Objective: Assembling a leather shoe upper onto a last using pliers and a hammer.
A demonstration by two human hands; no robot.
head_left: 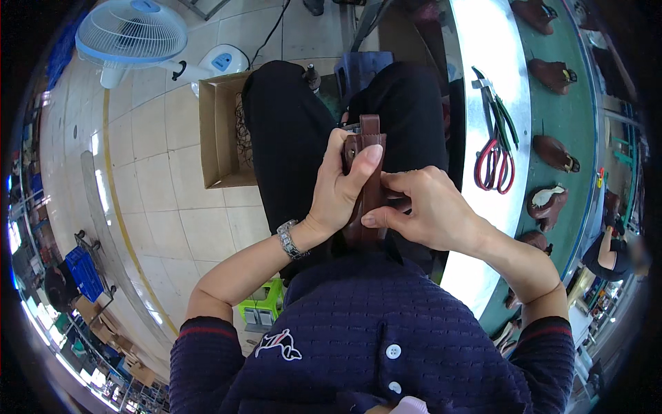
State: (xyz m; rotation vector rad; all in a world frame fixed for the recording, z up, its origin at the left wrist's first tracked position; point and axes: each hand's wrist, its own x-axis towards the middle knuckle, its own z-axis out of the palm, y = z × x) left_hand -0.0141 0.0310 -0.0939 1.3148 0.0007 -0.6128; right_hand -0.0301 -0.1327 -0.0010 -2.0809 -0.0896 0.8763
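A brown leather shoe stands on end over my lap, its sole edge facing me. My left hand wraps around its left side, thumb pressed on the upper leather. My right hand grips the lower right side, fingers curled against it and thumb pointing left across the shoe. A metal watch sits on my left wrist.
An open cardboard box stands on the tiled floor to my left, with a white and blue fan beyond it. To my right runs a shiny metal bench holding red-handled pliers, beside a green conveyor carrying several brown shoes.
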